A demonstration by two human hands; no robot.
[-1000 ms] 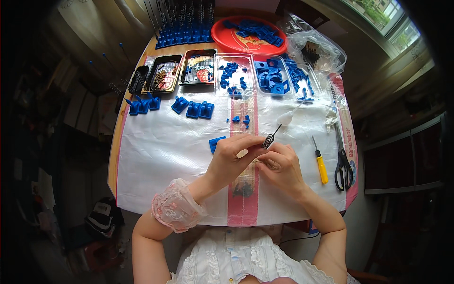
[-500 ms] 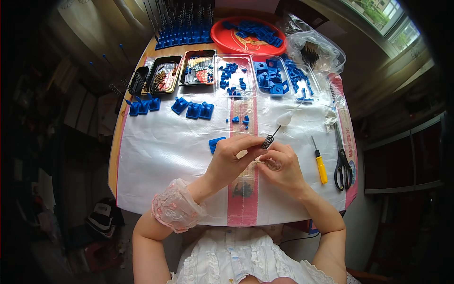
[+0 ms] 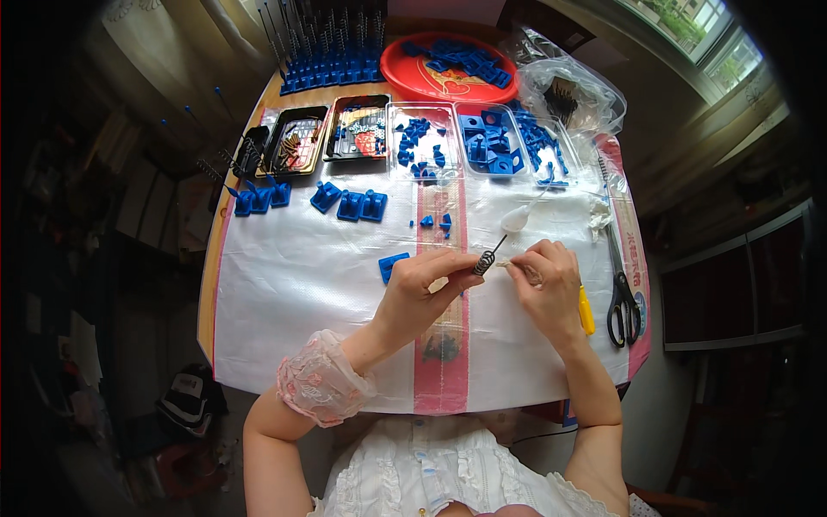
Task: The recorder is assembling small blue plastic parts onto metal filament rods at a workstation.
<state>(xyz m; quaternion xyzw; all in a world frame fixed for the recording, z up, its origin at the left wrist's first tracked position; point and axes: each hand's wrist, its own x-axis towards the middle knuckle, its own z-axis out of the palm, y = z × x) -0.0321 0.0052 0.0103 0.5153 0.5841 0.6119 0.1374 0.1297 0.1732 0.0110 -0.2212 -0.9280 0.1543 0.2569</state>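
Between thumb and fingertips, my left hand (image 3: 419, 283) pinches a dark coiled spring (image 3: 485, 262) with a thin straight end pointing up and to the right. My right hand (image 3: 551, 289) is just right of the spring, apart from it, its fingers closed on a small crumpled whitish scrap (image 3: 506, 264). Beyond the spring's tip lies a small white bottle (image 3: 515, 219) with a long thin nozzle. A blue plastic base (image 3: 392, 266) sits next to my left knuckles. The yellow screwdriver (image 3: 587, 312) is partly hidden behind my right hand.
Black-handled scissors (image 3: 624, 314) lie at the right edge. Across the back stand trays of blue parts (image 3: 491, 142), a tray of brass-coloured pieces (image 3: 297, 142), a red plate (image 3: 405, 82) and rows of blue bases with springs (image 3: 332, 73). Several blue assemblies (image 3: 351, 205) stand left of centre.
My right hand has moved right, away from the spring, with the whitish scrap in its fingers, and now covers part of the screwdriver. My left hand still holds the spring in nearly the same place.
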